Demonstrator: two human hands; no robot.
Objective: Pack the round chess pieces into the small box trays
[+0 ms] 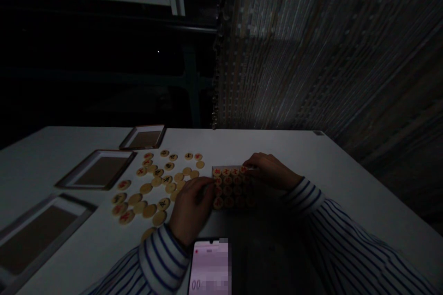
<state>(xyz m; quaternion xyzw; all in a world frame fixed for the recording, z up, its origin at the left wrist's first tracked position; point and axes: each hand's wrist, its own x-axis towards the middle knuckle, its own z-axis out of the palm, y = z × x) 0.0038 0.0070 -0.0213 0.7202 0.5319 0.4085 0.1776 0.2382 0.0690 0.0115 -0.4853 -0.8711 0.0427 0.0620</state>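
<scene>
A small tray (pixel 254 189) holds rows of round wooden Chinese chess pieces (pixel 227 190) with red characters facing up. My left hand (pixel 192 209) is curled at the tray's left edge, fingertips against it; whatever lies between the fingers is hidden. At the far right corner, my right hand (pixel 272 170) has its fingers closed on a red-marked piece (pixel 243 170) in the back row. Shadow darkens the tray's near right part. Many loose pieces (pixel 146 188) are scattered left of my left hand, some showing red or black characters, others blank.
Three shallow rectangular trays or lids (pixel 61 186) run along the left of the white table (pixel 346 193). A lit phone (pixel 207 267) lies close to me by my left wrist. Beyond the table's far edge hangs a string curtain (pixel 277 78). The room is dim.
</scene>
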